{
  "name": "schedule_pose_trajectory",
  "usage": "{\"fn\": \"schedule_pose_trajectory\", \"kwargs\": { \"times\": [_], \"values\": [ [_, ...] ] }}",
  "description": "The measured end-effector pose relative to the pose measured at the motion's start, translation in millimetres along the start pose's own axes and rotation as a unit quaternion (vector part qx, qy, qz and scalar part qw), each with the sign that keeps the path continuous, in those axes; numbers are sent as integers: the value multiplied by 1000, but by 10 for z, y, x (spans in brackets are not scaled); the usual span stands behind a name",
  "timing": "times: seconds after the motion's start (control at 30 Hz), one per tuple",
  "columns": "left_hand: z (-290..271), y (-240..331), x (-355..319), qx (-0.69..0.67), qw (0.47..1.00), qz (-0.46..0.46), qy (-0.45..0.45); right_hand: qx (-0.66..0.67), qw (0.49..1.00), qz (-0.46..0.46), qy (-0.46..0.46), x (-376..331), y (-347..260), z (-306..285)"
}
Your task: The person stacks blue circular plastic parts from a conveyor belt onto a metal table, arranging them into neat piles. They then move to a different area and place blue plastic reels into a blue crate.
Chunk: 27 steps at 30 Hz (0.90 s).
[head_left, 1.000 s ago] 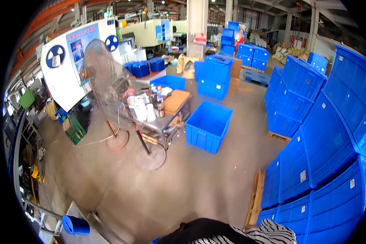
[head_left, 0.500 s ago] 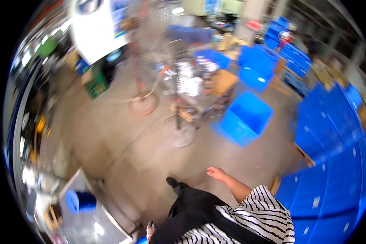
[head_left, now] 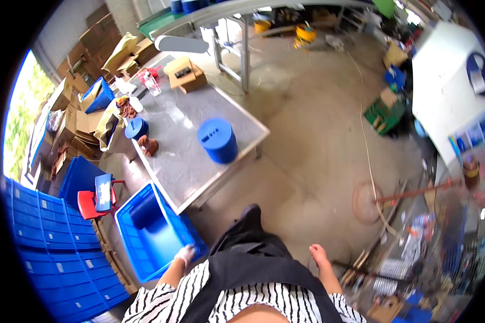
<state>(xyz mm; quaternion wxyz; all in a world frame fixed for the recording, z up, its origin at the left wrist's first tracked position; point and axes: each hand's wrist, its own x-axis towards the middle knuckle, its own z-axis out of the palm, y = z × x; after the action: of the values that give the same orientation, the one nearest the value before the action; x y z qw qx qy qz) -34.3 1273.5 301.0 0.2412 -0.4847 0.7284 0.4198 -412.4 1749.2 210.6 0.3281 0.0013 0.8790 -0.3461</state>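
My left hand (head_left: 186, 253), in a pale glove, is low in front of me, over the right side of a blue plastic crate (head_left: 121, 218). Whether it touches the crate, and how its fingers lie, I cannot make out. A stack of dark blue round pieces (head_left: 145, 210) lies inside the crate. Bare and loosely curled, my right hand (head_left: 318, 252) hangs over the floor with nothing visible in it. Ahead to the left stands a metal-topped table (head_left: 180, 177), bearing a blue cylindrical stack (head_left: 219, 141) near its right corner and a smaller blue round container (head_left: 137, 128) at its left edge.
A brown cloth (head_left: 147, 146) and an open cardboard box (head_left: 186, 74) are on the table. Stacked blue crates (head_left: 54, 226) and a red stool (head_left: 89, 204) stand at left. On the right are a fan stand's round base (head_left: 367, 202), a cable (head_left: 362, 124) and a green crate (head_left: 383, 113).
My view has swung left, bringing the table and the crate beside it to the front. The fan stand has shifted to the right side. My gloved left hand now shows more fully.
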Motion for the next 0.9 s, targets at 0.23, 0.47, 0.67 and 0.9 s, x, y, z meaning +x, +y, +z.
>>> {"fn": "schedule_pose_trajectory", "kwargs": {
  "times": [0.23, 0.47, 0.67, 0.9],
  "values": [
    [-263, 44, 1471, 461, 814, 291, -202, 205, 978, -33, -24, 1351, -2213, -301],
    [-1802, 2503, 2355, 116, 949, 275, -100, -116, 985, -73, -105, 2135, -2655, -572],
    [-1945, 4593, 2987, -21, 977, 171, -128, -188, 971, -81, -122, 4045, -2006, -1165],
    [-1920, 6097, 3838, -23, 995, 84, -49, -173, 967, -127, -140, 5862, -3821, -2208]
  ]
}}
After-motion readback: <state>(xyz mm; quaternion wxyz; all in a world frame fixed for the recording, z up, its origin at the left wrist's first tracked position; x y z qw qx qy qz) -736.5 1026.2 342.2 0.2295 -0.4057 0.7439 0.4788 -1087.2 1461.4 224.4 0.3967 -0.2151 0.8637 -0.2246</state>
